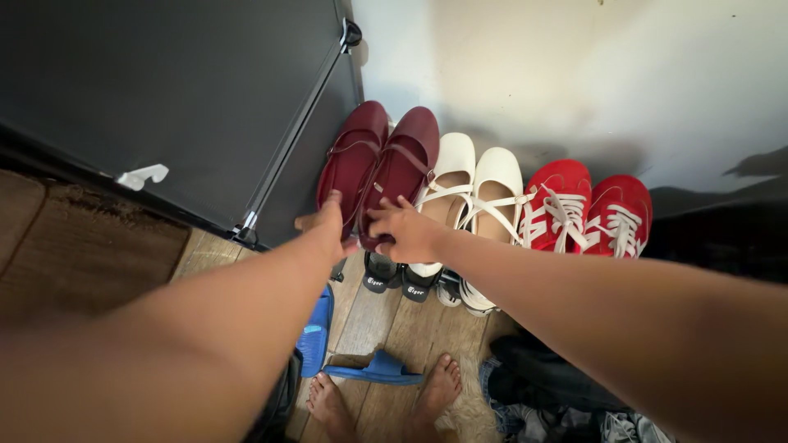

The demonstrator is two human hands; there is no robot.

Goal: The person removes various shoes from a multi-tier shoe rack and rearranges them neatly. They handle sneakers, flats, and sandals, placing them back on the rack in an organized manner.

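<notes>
Both hands on the dark red strap shoes [379, 168] at the far-left end of the wall row, left hand [328, 226] & right hand [408, 230] each gripping a heel, probably squaring the pair w/ the cream flats [476, 184] & red sneakers [587, 209].

Lighting uneven. Bright daylight falls on the white wall [574, 74] from upper right; soft shadows lie behind the shoes [484, 197]. The dark cabinet [164, 90] and lower right corner are dim. Forearms at the lower edges are stretched by wide-angle distortion and slightly soft. Centre sharp; no glare.
</notes>
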